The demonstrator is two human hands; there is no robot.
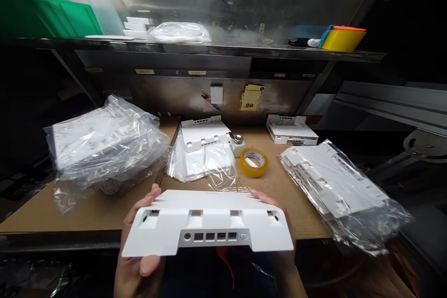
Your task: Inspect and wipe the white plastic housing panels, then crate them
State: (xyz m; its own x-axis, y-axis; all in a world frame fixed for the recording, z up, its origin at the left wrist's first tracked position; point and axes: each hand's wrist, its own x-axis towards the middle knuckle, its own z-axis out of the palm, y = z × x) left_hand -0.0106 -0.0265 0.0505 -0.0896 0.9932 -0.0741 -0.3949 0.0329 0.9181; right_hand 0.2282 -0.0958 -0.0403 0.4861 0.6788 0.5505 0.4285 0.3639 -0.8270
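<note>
Cardboard [35, 214]; housing [216, 218] crosswise, ports [210, 236] camera-side.

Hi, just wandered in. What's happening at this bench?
A person is holding a white plastic housing in both hands, the left hand at one end and the right hand at the other, its row of square openings facing the camera. Beyond it, on cardboard, lie a tape roll and similar white parts, some in clear bags at left and right.
</note>
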